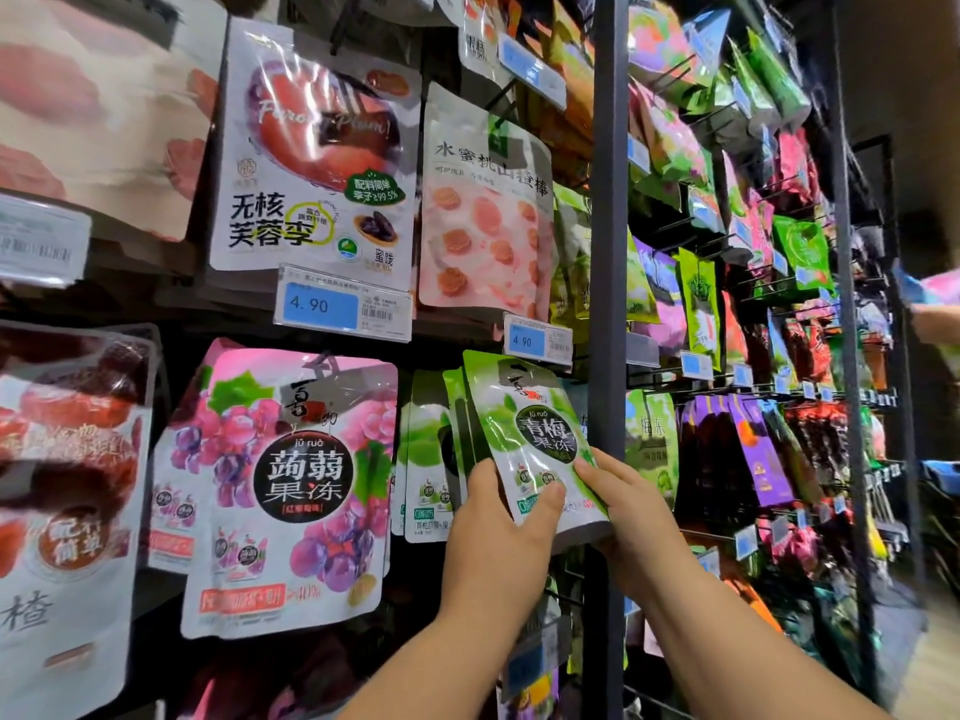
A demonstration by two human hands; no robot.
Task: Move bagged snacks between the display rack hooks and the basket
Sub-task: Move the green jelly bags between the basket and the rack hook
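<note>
A green and white jelly snack bag (pixel 524 433) hangs tilted at the front of a row of like green bags (pixel 428 449) on a rack hook. My left hand (pixel 498 532) holds its lower left corner, thumb across the front. My right hand (pixel 631 511) grips its lower right edge from the side and behind. The hook itself is hidden behind the bag's top. No basket is in view.
A pink grape jelly bag (pixel 291 485) hangs to the left, plum (pixel 317 158) and peach (pixel 483 210) bags above with blue price tags (pixel 343 309). A dark upright post (pixel 608 304) stands just right of the bag. Further right, many hooks (pixel 753 283) with bags; another person's hand (pixel 935 319) at the right edge.
</note>
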